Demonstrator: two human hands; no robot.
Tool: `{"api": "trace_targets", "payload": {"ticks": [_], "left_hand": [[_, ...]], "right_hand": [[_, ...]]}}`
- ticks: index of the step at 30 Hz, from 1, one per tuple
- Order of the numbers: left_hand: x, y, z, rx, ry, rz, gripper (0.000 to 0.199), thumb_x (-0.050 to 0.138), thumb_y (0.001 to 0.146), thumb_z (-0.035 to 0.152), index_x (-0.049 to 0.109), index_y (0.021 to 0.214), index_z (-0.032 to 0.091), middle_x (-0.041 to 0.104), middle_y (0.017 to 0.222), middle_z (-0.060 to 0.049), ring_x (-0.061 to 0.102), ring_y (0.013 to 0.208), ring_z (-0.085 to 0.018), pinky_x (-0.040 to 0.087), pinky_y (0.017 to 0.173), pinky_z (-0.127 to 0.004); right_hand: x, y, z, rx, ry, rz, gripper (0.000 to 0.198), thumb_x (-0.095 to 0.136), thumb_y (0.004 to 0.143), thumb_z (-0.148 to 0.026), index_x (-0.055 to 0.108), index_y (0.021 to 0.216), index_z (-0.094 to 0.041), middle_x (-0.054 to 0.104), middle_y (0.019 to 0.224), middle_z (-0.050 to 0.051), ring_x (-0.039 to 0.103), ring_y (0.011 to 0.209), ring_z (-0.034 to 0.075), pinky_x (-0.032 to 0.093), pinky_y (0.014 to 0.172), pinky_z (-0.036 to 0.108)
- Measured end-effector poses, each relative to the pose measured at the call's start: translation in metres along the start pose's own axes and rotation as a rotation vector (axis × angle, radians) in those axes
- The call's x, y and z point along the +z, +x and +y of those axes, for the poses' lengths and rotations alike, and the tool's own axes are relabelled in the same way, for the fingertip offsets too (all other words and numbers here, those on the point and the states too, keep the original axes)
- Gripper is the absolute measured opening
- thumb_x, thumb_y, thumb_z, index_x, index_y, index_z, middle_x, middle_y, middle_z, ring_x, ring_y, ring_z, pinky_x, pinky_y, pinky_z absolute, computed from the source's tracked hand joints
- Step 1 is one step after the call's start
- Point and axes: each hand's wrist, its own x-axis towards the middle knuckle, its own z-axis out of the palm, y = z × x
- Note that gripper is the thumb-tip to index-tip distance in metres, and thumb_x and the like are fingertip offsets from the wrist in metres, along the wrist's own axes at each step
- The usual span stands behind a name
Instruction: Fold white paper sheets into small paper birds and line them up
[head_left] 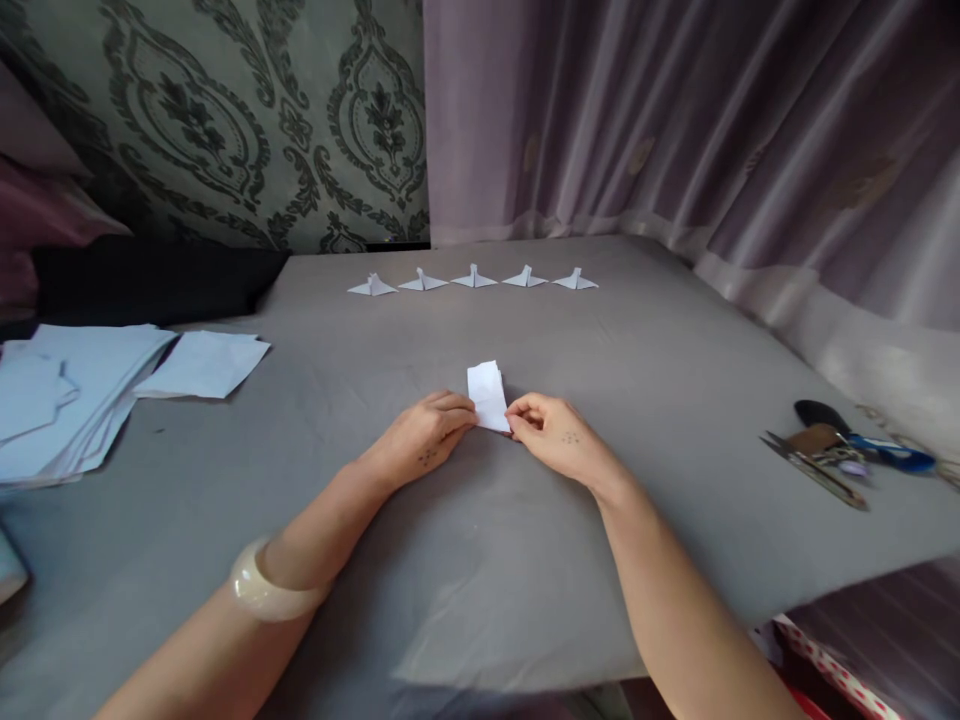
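A small folded white paper (pixel 487 393) lies between my two hands near the middle of the grey-covered table. My left hand (pixel 431 432) pinches its lower left edge, fingers pressed together. At the lower right corner, my right hand (pixel 553 432) grips the paper between thumb and forefinger. The paper looks layered, with an uneven top edge. Beyond it, several folded white paper figures (pixel 474 277) with pointed wings stand in a row toward the far side.
Stacked white sheets (pixel 82 400) and smaller paper squares (pixel 206 365) lie at left beside a black cloth (pixel 150 280). Scissors (pixel 814 470) and other small items sit at right. Purple curtains (pixel 600 120) and a patterned wall border the table (pixel 337 330).
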Motion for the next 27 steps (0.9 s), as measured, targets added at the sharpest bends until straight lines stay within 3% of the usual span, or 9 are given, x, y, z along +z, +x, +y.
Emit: {"api": "trace_targets", "payload": {"ticks": [7, 16, 20, 23, 27], "left_hand": [[-0.001, -0.001, -0.002, 0.039, 0.039, -0.043, 0.032, 0.038, 0.093, 0.013, 0.065, 0.110, 0.019, 0.065, 0.110, -0.009, 0.058, 0.097, -0.020, 0.050, 0.085, -0.035], [-0.002, -0.001, -0.001, 0.103, 0.211, -0.111, 0.042, 0.037, 0.090, 0.007, 0.062, 0.119, 0.023, 0.060, 0.107, -0.009, 0.053, 0.092, -0.020, 0.047, 0.083, -0.034], [-0.002, -0.001, 0.003, 0.090, 0.304, -0.155, 0.051, 0.039, 0.087, 0.004, 0.057, 0.127, 0.030, 0.057, 0.105, -0.009, 0.050, 0.089, -0.020, 0.046, 0.083, -0.035], [-0.004, -0.001, 0.006, 0.062, 0.313, -0.167, 0.051, 0.041, 0.085, 0.004, 0.058, 0.125, 0.031, 0.056, 0.105, -0.008, 0.050, 0.088, -0.020, 0.046, 0.081, -0.035], [-0.010, 0.000, 0.004, 0.058, 0.199, -0.181, 0.044, 0.042, 0.086, 0.005, 0.062, 0.119, 0.026, 0.061, 0.103, -0.007, 0.054, 0.092, -0.020, 0.047, 0.082, -0.031]], "right_hand": [[0.006, 0.005, 0.006, 0.009, -0.046, 0.095, 0.010, 0.060, 0.076, -0.027, 0.065, 0.080, -0.020, 0.070, 0.075, 0.002, 0.064, 0.067, 0.015, 0.048, 0.061, 0.025], [0.003, 0.004, 0.008, -0.077, -0.107, 0.132, 0.011, 0.053, 0.078, -0.021, 0.065, 0.080, -0.021, 0.070, 0.075, 0.001, 0.063, 0.067, 0.014, 0.046, 0.062, 0.024], [0.015, 0.002, 0.004, -0.199, -0.164, 0.211, 0.016, 0.050, 0.083, -0.017, 0.065, 0.088, -0.021, 0.070, 0.083, 0.001, 0.063, 0.073, 0.014, 0.046, 0.068, 0.025], [0.026, -0.003, -0.001, -0.351, -0.216, 0.194, 0.022, 0.046, 0.085, -0.011, 0.065, 0.093, -0.020, 0.068, 0.092, 0.003, 0.062, 0.082, 0.014, 0.046, 0.076, 0.026], [0.034, -0.011, -0.007, -0.379, -0.348, 0.170, 0.025, 0.042, 0.090, -0.010, 0.063, 0.100, -0.019, 0.064, 0.097, 0.006, 0.060, 0.086, 0.016, 0.046, 0.079, 0.029]]}}
